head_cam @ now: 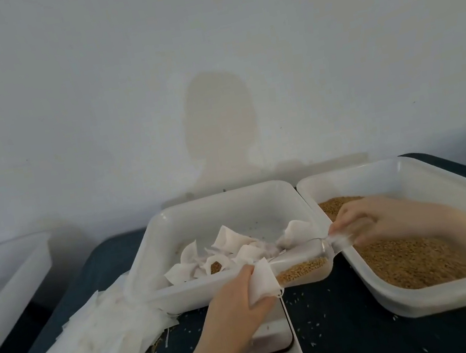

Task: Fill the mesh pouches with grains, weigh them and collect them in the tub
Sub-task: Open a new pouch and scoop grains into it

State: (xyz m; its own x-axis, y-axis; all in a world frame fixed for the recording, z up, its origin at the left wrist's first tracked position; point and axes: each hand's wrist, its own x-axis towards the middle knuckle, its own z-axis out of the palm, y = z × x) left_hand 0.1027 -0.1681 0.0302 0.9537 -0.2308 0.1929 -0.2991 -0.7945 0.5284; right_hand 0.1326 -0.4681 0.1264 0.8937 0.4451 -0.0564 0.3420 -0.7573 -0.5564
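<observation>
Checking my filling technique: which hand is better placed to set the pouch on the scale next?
Left, probably. The left hand already holds the pouch directly above the scale; the right hand grips the scoop.

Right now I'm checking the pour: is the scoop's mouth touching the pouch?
Touching: the head view shows the scoop mouth meeting the pouch held by the left hand.

I see my left hand (pixel 239 295) pinching a white mesh pouch (pixel 262 281) open at the mouth of a clear scoop (pixel 305 263) holding grains. My right hand (pixel 384 220) holds the scoop's handle over the grain tub (pixel 430 294); the scale (pixel 272 342) sits below on the bench (pixel 336 319).
</observation>
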